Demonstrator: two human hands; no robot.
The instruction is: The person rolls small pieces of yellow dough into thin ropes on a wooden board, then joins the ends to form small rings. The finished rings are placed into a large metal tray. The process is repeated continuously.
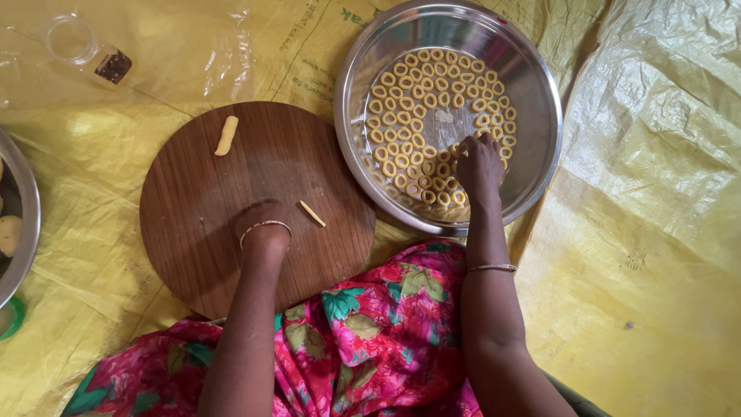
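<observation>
My left hand [262, 220] rests knuckles-down on a round wooden board [201, 193], fingers curled under and hidden. A short thin dough strip [312, 213] lies just right of it, and a thicker dough roll [226, 135] lies at the board's far left. My right hand [478, 164] reaches into a large steel bowl [540, 100] and touches the small dough rings [421, 85] laid in rows on its bottom. Its fingertips are pinched at a ring near the bowl's middle.
A yellow plastic sheet [648, 232] covers the floor. Another steel bowl [23, 208] with dough pieces shows at the left edge. A clear jar [85, 50] lies at the top left. Floral pink cloth [370, 332] covers my lap.
</observation>
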